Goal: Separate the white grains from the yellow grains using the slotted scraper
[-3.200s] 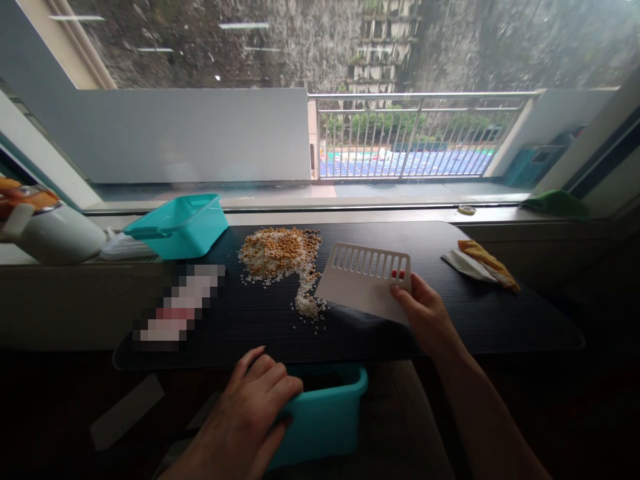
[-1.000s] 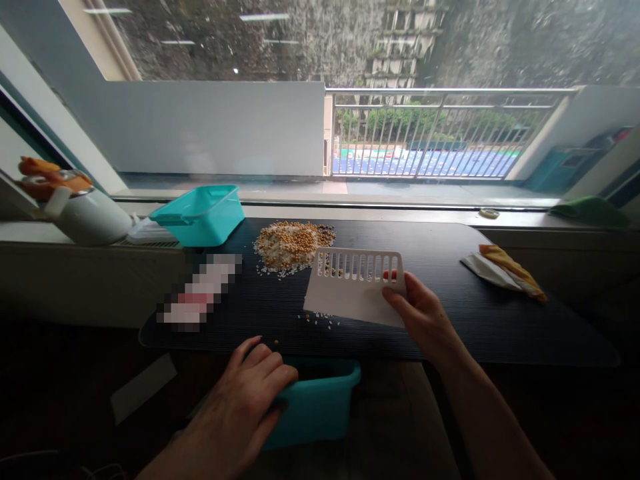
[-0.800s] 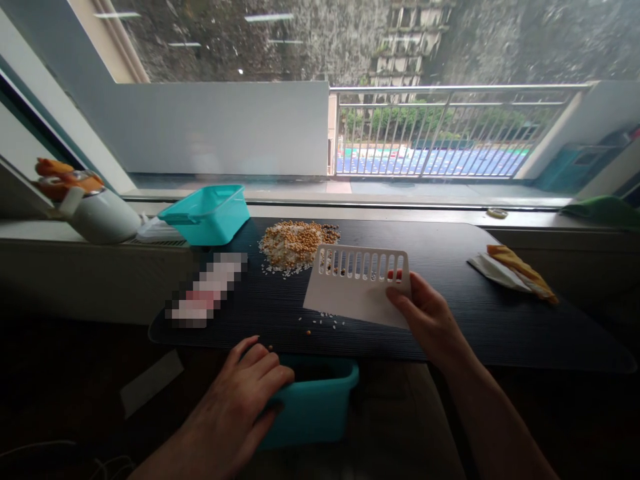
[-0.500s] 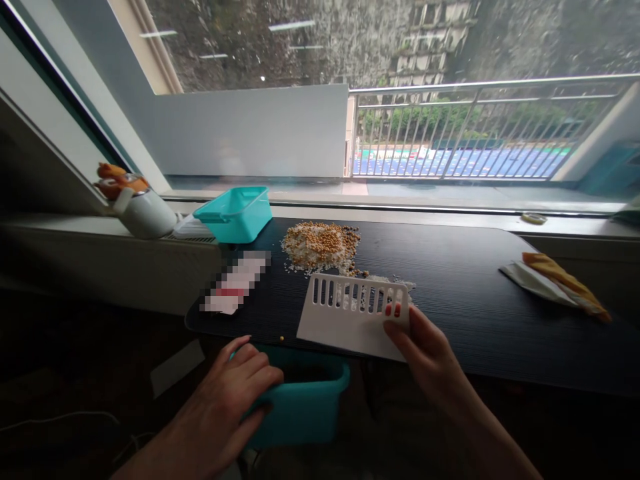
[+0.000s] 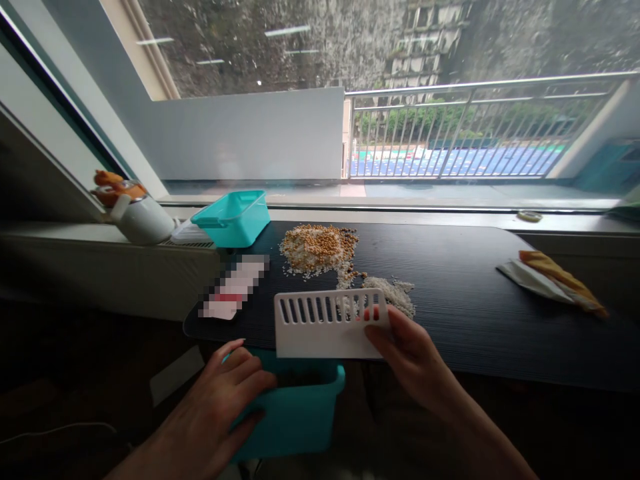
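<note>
My right hand (image 5: 405,340) pinches the right end of a flat white slotted plate (image 5: 320,341), holding it over the front edge of the black table (image 5: 465,287). Several long slots run along its upper half. My left hand (image 5: 235,387) is closed on the left rim of a turquoise bin (image 5: 295,420), just below the table edge; the bin's contents are too dark to make out. Beyond the plate lies a mixed pile of yellow beans and white grains (image 5: 317,248). A smaller heap of white grains (image 5: 395,293) lies to its right, partly behind the plate.
A turquoise basket (image 5: 240,223) stands at the table's back left, beside a grey mug-like pot (image 5: 147,220) on the sill. A blurred pinkish card (image 5: 235,287) lies at the left. An orange and white packet (image 5: 555,283) rests at the right. A window borders the back.
My right hand has moved the slotted plate left and slightly down, over the bin's back rim, uncovering more of the white grain heap. My left hand keeps its hold on the bin.
</note>
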The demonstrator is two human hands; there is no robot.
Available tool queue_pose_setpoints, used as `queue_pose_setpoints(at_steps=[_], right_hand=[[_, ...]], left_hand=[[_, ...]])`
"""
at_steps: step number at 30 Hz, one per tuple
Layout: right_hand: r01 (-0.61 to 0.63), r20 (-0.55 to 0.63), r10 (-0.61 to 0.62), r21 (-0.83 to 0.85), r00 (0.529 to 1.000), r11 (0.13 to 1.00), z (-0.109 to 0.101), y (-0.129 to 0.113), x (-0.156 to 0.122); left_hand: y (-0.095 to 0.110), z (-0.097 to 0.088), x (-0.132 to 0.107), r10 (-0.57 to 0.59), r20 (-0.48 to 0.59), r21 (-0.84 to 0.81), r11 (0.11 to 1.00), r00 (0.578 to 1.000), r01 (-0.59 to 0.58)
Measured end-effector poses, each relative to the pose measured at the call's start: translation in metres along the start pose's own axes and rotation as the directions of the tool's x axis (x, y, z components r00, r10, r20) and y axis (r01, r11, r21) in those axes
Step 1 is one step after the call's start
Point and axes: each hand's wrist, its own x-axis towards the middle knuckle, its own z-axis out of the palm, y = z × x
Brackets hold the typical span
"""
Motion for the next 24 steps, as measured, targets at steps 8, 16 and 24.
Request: queue_pose_setpoints(at_steps=[8, 16, 24], right_hand=[[-0.098, -0.454, 0.140, 0.116, 0.880, 0.988, -0.035, 0.006, -0.022], [-0.087, -0.434, 0.088, 0.021, 0.896, 0.996, -0.039, 0.021, -0.014], [-0.144, -0.684, -0.044, -0.215, 0.728, 0.966, -0.084, 0.013, -0.010]], left_hand=[[0.036, 0.032, 0.055, 0.033, 0.120, -0.151, 0.988, 0.992, -0.014], [0.039, 0.044, 0.070, 0.128, 0.081, -0.129, 0.985, 0.988, -0.117], [0.040, 0.046, 0.069, 0.123, 0.085, -0.131, 0.985, 0.989, -0.111]])
